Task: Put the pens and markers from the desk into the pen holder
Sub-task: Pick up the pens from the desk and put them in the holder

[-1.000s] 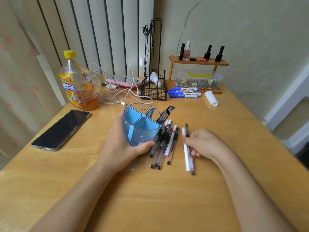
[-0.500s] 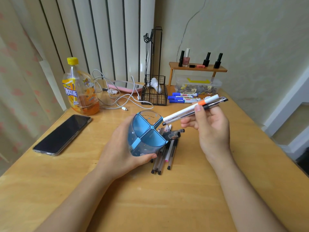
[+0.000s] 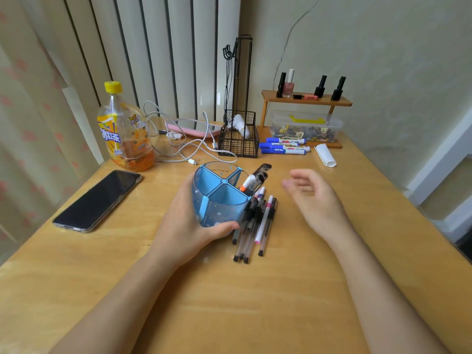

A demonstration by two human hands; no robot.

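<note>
With the left hand [image 3: 194, 223] gripping the tilted blue plastic pen holder [image 3: 219, 195] and the right hand [image 3: 310, 198] empty and spread, its loose pens [image 3: 252, 181] could slide out.

My blue pen holder [image 3: 219, 200], split into compartments, tilts toward the desk's right edge near the middle of the desk [image 3: 255, 302]. An orange-tipped white pen [image 3: 247, 183] pokes out of its right compartment. Loose pens [image 3: 255, 226] lie bunched just beside it, toward the near edge. Blue markers [image 3: 283, 146] lie near the far edge.
</note>
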